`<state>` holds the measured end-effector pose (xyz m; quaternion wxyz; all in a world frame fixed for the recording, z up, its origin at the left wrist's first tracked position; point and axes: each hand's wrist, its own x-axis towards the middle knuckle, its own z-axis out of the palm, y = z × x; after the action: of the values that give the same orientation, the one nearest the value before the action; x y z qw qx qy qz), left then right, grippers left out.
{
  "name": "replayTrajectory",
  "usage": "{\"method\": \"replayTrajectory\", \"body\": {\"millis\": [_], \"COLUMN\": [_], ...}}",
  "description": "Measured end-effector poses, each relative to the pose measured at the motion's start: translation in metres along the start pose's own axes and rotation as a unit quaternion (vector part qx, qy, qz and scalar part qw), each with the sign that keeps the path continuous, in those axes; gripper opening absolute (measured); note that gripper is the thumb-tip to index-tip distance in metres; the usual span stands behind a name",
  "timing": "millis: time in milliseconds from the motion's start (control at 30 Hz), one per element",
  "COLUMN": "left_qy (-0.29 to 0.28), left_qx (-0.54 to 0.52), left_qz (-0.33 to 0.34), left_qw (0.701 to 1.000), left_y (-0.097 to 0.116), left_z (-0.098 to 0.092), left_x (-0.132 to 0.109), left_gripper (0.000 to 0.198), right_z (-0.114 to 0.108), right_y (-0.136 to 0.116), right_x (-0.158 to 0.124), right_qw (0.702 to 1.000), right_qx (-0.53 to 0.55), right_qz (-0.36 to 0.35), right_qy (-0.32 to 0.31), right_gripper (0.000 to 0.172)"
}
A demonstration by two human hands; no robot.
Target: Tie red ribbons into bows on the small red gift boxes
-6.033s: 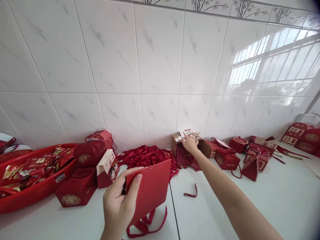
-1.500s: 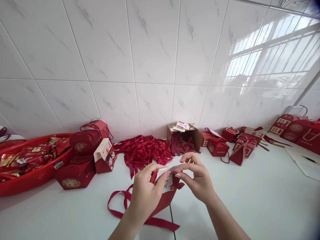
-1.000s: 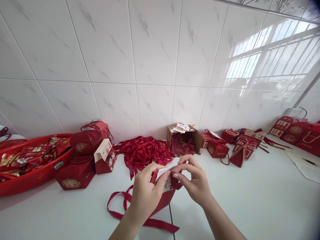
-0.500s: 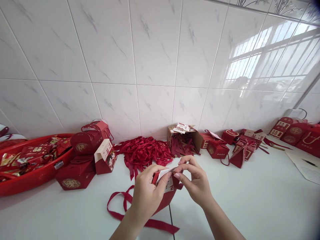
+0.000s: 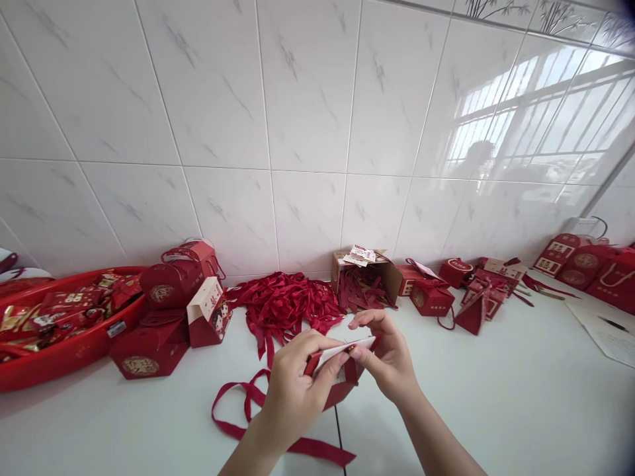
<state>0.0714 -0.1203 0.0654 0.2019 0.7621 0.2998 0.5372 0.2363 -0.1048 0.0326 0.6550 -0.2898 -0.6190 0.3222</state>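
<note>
Between my hands is a small red gift box (image 5: 338, 395) with a white flap along its top edge. My left hand (image 5: 302, 377) is closed on its left side, the thumb pressing the front of the flap. The thumb of my right hand (image 5: 384, 360) presses the flap near a small shiny spot, while its other fingers curve behind the right end. A dark red ribbon (image 5: 317, 449) trails on the table from under my left forearm and loops out to the left. The box's lower part is partly hidden by my left hand.
Behind my hands lie a heap of red ribbons (image 5: 292, 301) and an open cardboard box (image 5: 401, 285) of ribbon pieces. At left are a red basin (image 5: 74, 367) of packets and stacked gift boxes (image 5: 161, 337). More boxes (image 5: 429, 297) and a pen (image 5: 612, 324) on paper are at right.
The box has tipped and turned slightly, so more of the white flap shows. My right fingers have spread from their pinch toward the flap's right end.
</note>
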Motion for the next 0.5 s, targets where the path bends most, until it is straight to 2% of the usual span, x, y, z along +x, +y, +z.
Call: {"method": "replayTrajectory", "body": {"millis": [100,233,333,500], "left_qy": [0.007,0.018,0.032,0.023], "left_qx": [-0.014,-0.027,-0.017,-0.009], "left_qz": [0.070,0.090,0.091,0.117], "left_qw": [0.997,0.995,0.995,0.993], "left_y": [0.002,0.002,-0.001,-0.004], "left_z": [-0.001,0.000,0.002,0.000], "left_x": [0.001,0.000,0.000,0.001], "left_gripper": [0.007,0.017,0.015,0.008], "right_z": [-0.003,-0.007,-0.008,-0.008], "right_y": [-0.004,-0.008,-0.009,-0.015], "right_x": [0.000,-0.002,-0.002,0.001], "right_qw": [0.997,0.991,0.983,0.959], "right_qx": [0.051,0.096,0.126,0.151], "right_qz": [0.016,0.038,0.076,0.143], "right_qy": [-0.049,-0.083,-0.110,-0.193], "right_gripper": [0.019,0.020,0.028,0.051]}}
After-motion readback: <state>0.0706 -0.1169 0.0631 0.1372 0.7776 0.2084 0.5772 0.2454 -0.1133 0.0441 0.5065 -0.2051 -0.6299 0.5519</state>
